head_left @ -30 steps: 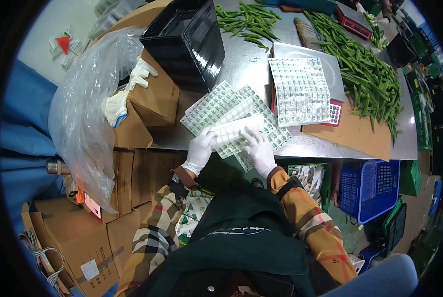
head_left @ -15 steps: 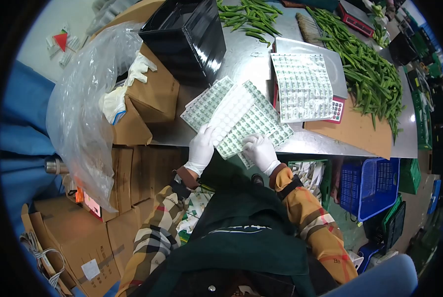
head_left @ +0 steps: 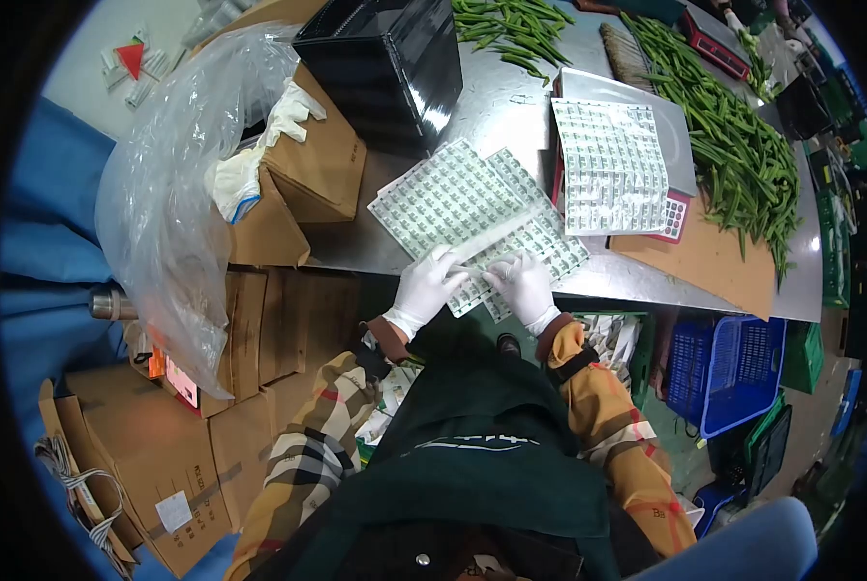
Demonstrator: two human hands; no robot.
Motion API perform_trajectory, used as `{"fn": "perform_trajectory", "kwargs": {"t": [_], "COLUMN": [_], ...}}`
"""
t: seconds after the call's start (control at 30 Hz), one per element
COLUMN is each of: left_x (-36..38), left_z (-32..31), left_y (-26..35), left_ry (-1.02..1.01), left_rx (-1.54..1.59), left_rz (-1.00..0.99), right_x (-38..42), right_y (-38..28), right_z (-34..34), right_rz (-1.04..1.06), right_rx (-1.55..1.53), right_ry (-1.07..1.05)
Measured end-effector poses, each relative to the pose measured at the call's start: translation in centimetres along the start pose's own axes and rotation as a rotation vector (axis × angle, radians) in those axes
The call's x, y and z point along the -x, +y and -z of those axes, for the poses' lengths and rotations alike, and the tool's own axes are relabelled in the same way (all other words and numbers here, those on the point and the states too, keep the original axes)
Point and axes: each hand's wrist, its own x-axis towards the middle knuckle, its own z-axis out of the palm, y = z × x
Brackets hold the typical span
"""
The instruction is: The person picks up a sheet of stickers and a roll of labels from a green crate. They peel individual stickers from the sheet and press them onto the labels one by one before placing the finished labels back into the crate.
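Sheets of small green-and-white printed labels (head_left: 441, 197) lie overlapped at the front edge of the metal table. A narrow pale fold or strip (head_left: 503, 232) runs slantwise across them. My left hand (head_left: 426, 288), in a white glove, is closed at the near edge of the label sheet. Close beside it, my right hand (head_left: 523, 289), also gloved, pinches the sheet's near edge; the fingertips partly hide what is held. Another label sheet (head_left: 610, 169) rests on the scale (head_left: 678, 136) to the right.
A black bin (head_left: 380, 73) and an open cardboard box (head_left: 312, 165) with white gloves (head_left: 293, 111) stand left. Green pods (head_left: 733, 145) are heaped at right beside a brush (head_left: 627, 56). A blue crate (head_left: 724, 378) sits below the table, right. Cardboard (head_left: 709, 257) lies under the scale.
The broad white turned-over part of the sheet has gone down to a narrow strip, and its printed face now shows at left. My hands have come closer together.
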Motion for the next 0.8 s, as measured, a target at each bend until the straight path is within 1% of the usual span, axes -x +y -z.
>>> {"fn": "perform_trajectory", "kwargs": {"t": [0.07,0.17,0.27,0.3,0.4,0.43,0.5,0.53,0.57,0.6,0.67,0.7,0.8], "left_x": [0.2,-0.3,-1.0,-1.3,-1.9,-1.8,-1.6,-1.4,-1.3,-1.2,-0.9,-0.9,-0.6], "left_z": [-0.8,-0.3,-0.5,0.1,1.1,1.2,1.4,1.4,1.4,1.3,1.1,1.2,1.5], "left_y": [-1.1,-1.2,-2.4,-1.6,-0.6,-0.7,-0.8,-0.6,-0.7,-0.8,-1.0,-0.8,0.2], "left_ry": [0.007,0.179,0.298,0.311,0.251,0.219,0.150,0.103,0.056,0.009,0.024,0.031,-0.038], "left_rx": [0.027,0.024,0.007,0.004,0.045,0.050,0.065,0.069,0.073,0.076,0.102,0.116,0.167], "left_rz": [0.037,0.034,0.061,0.050,0.020,0.013,0.000,0.026,0.046,0.066,0.015,-0.010,0.002], "right_x": [0.3,-0.1,1.2,1.6,2.3,2.2,2.0,1.8,1.5,1.2,0.7,0.6,0.3], "right_y": [0.2,-2.7,-2.8,-2.4,-0.7,-0.3,-0.1,-0.2,-0.5,-0.3,0.0,0.0,-0.2], "right_z": [-0.4,1.4,0.1,-0.6,-1.7,-2.2,-2.5,-1.9,-1.8,-1.7,-1.8,-1.7,-0.9], "right_rz": [0.035,0.150,0.267,0.273,0.312,0.284,0.178,0.126,0.086,0.038,-0.058,-0.070,-0.101], "right_rx": [0.011,0.172,0.188,0.290,0.270,0.246,0.240,0.241,0.183,0.136,0.038,0.023,-0.024], "right_ry": [0.039,0.257,-0.117,-0.210,-0.194,-0.157,-0.238,-0.280,-0.167,-0.136,-0.075,-0.069,-0.056]}}
